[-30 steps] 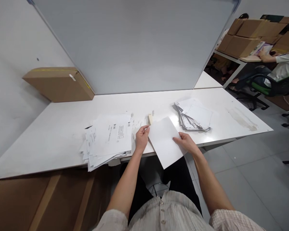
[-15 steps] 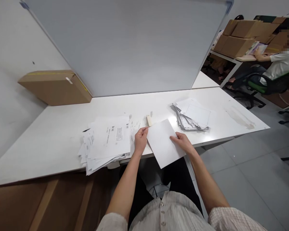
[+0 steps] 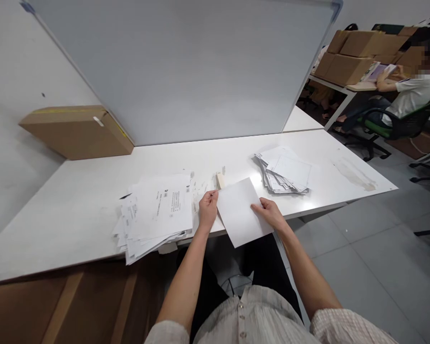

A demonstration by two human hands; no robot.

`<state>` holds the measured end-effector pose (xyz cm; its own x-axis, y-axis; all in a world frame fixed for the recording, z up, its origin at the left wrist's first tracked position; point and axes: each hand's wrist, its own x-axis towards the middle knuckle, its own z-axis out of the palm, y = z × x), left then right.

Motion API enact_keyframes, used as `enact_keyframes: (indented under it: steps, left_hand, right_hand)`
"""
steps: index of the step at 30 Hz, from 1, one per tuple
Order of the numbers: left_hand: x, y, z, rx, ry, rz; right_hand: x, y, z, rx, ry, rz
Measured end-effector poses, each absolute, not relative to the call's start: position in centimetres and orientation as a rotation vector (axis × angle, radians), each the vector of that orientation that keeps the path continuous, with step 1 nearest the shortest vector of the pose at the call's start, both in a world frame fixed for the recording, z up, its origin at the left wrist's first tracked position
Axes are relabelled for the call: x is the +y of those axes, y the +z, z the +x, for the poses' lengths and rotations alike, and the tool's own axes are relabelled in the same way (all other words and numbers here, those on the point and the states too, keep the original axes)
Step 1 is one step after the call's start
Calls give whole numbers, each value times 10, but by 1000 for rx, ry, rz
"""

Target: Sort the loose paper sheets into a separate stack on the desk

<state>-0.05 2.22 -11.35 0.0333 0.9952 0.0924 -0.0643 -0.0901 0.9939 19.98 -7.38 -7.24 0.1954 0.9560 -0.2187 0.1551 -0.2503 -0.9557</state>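
Both hands hold a blank-looking white sheet of paper (image 3: 241, 210), tilted over the table's front edge. My left hand (image 3: 208, 208) pinches its left edge, closed. At the opposite edge my right hand (image 3: 269, 212) grips the sheet, thumb on top and the other fingers underneath, out of sight. To the left lies an uneven stack of printed papers (image 3: 161, 205), its corners sticking out past the table edge. Farther right is a smaller messy pile of papers (image 3: 288, 169). A small pale yellow block (image 3: 220, 180) rests just beyond my left hand.
A whiteboard (image 3: 186, 71) stands along the back of the white table (image 3: 75, 205). One cardboard box (image 3: 82, 131) leans at the back left. Cardboard cartons (image 3: 93, 301) sit below the table at left. Across the aisle, a person (image 3: 415, 95) sits at another desk with boxes (image 3: 347, 69).
The view has shifted slightly. Both hands keep hold of the sheet in nearly the same place, and its tilt is almost unchanged. The person at the far desk has moved their hands a little.
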Motion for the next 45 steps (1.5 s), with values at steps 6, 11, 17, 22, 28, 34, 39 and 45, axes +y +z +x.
enact_keyframes:
  steps: [6, 11, 17, 22, 28, 34, 39, 45]
  left_hand:
    - [19, -112, 2, 1029, 1255, 1175]
    - [17, -111, 5, 946, 1227, 1111]
    - [16, -109, 6, 908, 1247, 1061]
    - [16, -110, 6, 904, 1237, 1046]
    - [17, -113, 7, 887, 1243, 1040]
    - [18, -110, 5, 953, 1267, 1126]
    - [16, -107, 3, 1055, 1279, 1207]
    - [14, -112, 9, 1098, 1319, 1254]
  right_hand:
    - [-76, -74, 201, -1044, 1158, -1585]
    - [-77, -85, 204, -1049, 1071, -1597]
    - [-79, -85, 205, -1072, 1080, -1626]
    - [-80, -84, 205, -1075, 1129, -1585]
    - [-80, -85, 206, -1108, 1122, -1610]
    - [-79, -85, 207, -1071, 1171, -1595]
    - [-83, -81, 205, -1063, 1174, -1605]
    - [-100, -72, 213, -939, 1263, -1638]
